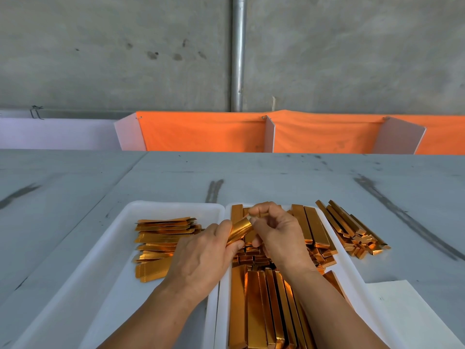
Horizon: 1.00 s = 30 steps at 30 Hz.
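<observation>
Both hands work on one gold foil box point(239, 230) held above the gap between two white trays. My left hand point(201, 258) grips its lower part, thumb and fingers wrapped round it. My right hand point(276, 235) pinches the box's top end with curled fingers. The left tray point(151, 205) holds a stack of flat gold box blanks point(158, 245). In the right tray point(344, 263) lie several folded long gold boxes point(259, 306), partly hidden under my forearms.
A loose heap of folded gold boxes point(352, 230) lies on the grey table right of the trays. A white sheet point(407, 311) sits at the near right. Orange cloth dividers point(206, 132) and a concrete wall with a metal pipe point(237, 51) stand behind the table.
</observation>
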Each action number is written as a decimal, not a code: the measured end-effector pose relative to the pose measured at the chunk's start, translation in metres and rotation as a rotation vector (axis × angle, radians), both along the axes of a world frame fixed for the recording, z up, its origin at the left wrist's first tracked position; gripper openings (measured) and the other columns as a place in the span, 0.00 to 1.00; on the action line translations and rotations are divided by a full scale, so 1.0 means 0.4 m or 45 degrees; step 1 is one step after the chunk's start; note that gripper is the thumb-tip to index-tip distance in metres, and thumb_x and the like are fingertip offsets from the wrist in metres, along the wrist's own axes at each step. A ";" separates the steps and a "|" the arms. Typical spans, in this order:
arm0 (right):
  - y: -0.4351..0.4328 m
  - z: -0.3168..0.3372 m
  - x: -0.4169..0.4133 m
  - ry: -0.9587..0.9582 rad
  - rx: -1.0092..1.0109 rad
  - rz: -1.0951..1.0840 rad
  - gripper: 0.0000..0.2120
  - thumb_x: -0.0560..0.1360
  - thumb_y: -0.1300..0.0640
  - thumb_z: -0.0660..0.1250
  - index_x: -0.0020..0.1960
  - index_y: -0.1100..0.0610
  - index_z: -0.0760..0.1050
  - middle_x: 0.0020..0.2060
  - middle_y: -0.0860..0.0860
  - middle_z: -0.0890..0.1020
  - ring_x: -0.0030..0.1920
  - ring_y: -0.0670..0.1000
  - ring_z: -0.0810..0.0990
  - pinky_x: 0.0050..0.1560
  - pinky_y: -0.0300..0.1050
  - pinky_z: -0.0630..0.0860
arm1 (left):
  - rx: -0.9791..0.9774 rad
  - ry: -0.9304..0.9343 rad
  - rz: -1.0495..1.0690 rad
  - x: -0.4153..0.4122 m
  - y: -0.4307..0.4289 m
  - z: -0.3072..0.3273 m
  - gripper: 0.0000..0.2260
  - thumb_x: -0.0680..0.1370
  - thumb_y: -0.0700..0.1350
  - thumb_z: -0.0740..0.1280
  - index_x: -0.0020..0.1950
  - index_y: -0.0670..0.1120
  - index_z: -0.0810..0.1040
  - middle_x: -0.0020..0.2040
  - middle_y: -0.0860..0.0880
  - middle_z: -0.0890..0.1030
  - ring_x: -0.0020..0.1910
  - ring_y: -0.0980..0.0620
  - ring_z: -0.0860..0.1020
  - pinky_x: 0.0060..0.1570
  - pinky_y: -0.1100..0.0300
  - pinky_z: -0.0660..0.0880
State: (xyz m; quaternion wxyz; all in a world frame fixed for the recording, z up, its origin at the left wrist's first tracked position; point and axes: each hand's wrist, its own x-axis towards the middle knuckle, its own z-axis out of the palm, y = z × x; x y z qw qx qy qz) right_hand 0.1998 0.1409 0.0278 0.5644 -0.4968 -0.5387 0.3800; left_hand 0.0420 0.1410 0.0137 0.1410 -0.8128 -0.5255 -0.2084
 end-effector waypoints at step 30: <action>-0.011 0.007 -0.011 0.051 -0.071 0.055 0.06 0.79 0.58 0.68 0.54 0.51 0.82 0.27 0.48 0.80 0.26 0.44 0.76 0.26 0.32 0.70 | -0.049 -0.098 0.073 0.001 -0.002 0.005 0.19 0.80 0.64 0.49 0.63 0.54 0.65 0.44 0.58 0.71 0.36 0.58 0.71 0.30 0.68 0.60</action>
